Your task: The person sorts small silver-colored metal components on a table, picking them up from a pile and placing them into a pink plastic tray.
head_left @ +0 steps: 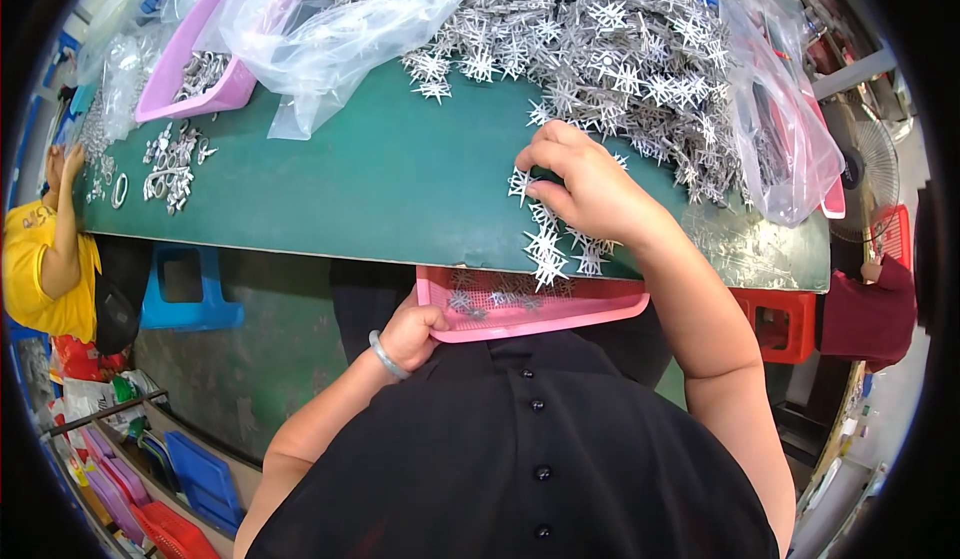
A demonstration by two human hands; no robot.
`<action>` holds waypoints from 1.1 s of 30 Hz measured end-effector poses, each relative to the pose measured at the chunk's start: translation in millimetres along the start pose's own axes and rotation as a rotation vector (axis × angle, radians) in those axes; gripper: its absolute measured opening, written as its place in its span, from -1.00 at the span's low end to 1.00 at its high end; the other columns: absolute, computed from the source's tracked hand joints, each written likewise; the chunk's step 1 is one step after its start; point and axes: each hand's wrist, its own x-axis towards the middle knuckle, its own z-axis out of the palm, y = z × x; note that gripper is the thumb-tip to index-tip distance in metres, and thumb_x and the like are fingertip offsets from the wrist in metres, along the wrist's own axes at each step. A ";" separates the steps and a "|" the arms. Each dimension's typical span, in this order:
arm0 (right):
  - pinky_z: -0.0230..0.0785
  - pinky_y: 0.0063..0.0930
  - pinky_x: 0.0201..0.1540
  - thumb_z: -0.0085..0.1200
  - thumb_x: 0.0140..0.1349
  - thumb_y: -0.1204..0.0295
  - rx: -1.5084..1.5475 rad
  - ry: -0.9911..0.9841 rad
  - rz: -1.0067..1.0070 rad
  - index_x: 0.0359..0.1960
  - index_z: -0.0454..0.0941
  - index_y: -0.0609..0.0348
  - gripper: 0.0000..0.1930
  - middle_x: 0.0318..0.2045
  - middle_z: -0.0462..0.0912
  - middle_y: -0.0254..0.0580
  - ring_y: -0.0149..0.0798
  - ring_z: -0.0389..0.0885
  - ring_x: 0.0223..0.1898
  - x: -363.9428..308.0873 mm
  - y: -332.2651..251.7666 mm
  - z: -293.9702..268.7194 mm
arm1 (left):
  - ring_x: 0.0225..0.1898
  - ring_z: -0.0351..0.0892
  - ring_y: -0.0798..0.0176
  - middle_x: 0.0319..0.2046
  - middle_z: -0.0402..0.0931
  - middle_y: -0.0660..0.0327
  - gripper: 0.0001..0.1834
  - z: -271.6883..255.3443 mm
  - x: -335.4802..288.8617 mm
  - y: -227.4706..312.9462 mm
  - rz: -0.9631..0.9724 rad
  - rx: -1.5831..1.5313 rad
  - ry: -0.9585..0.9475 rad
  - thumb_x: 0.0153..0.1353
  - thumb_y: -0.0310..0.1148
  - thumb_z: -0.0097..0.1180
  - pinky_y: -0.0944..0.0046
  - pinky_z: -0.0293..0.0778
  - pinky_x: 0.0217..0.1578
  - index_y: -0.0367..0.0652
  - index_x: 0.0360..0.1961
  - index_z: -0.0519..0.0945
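Observation:
My left hand (411, 335) grips the left end of a shallow pink plastic basket (545, 322), thumb over its rim. The basket sits at my lap, partly under the table edge, with several spiky grey metal pieces (490, 304) inside. My right hand (590, 181) is over the table, its fingers curled and the thumb bent toward them around a spiky metal piece (519, 186). More such pieces (546, 255) lie below that hand at the table's front edge. Behind it rises a large heap of spiky metal pieces (600, 44).
The green table (330, 184) also bears a purple basket (190, 107), clear plastic bags (330, 49) and small metal parts (172, 169). A blue stool (190, 289), a red stool (785, 324) and a fan (868, 169) stand around. A person in yellow (45, 249) works at left.

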 end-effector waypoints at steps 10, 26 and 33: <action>0.22 -0.58 -0.45 0.08 -0.05 0.73 0.363 0.031 0.139 -0.50 0.36 0.25 -0.83 -0.48 0.40 -0.31 -0.41 0.34 -0.48 -10.9 -0.2 -0.6 | 0.00 0.38 0.13 -0.05 0.38 0.10 -0.25 9.3 -2.8 6.1 0.015 -0.025 -0.020 -0.33 -0.70 -0.21 0.27 0.31 0.02 -0.33 0.11 0.25; 0.32 -0.45 -0.33 0.05 -0.06 0.69 0.296 0.068 0.108 -0.46 0.40 0.26 -0.87 -0.44 0.47 -0.19 -0.23 0.46 -0.40 -22.6 -0.4 -2.6 | -0.01 0.39 0.12 -0.04 0.37 0.08 -0.27 9.9 -4.4 4.2 0.021 -0.031 -0.002 -0.30 -0.71 -0.21 0.26 0.32 0.02 -0.35 0.10 0.25; 0.34 -0.29 -0.19 0.03 -0.08 0.67 0.213 0.080 -0.026 -0.41 0.44 0.24 -0.84 -0.37 0.49 -0.12 -0.03 0.46 -0.25 -42.8 -13.6 -5.1 | 0.00 0.39 0.11 -0.06 0.38 0.06 -0.31 1.6 -2.4 -0.1 0.008 -0.002 0.027 -0.31 -0.71 -0.21 0.24 0.31 0.04 -0.39 0.05 0.28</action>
